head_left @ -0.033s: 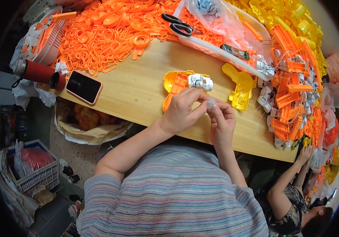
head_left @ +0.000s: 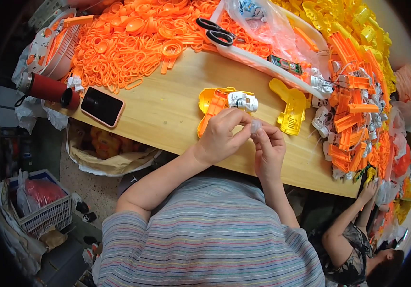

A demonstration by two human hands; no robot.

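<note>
Between my fingertips is a small clear, whitish rounded piece [head_left: 256, 126], partly hidden by the fingers. My left hand [head_left: 223, 135] pinches it from one side, and my right hand [head_left: 269, 149] grips it from the other. Just beyond my left hand, a yellow plastic shell half [head_left: 206, 97] lies on the table with an orange part [head_left: 213, 106] and a white cylindrical unit [head_left: 244, 100] set in it; my hand covers its near part. To the right of my hands, apart from them, rests another yellow shell half [head_left: 292, 107].
Orange plastic parts [head_left: 114, 57] are heaped at the back left. Black-handled scissors [head_left: 219, 33] lie across the rim of a white tray [head_left: 267, 64]. A phone [head_left: 101, 106] and red flask [head_left: 47, 91] are at left. Orange-and-white assemblies [head_left: 351, 115] pile at right, near a co-worker's hand [head_left: 369, 190].
</note>
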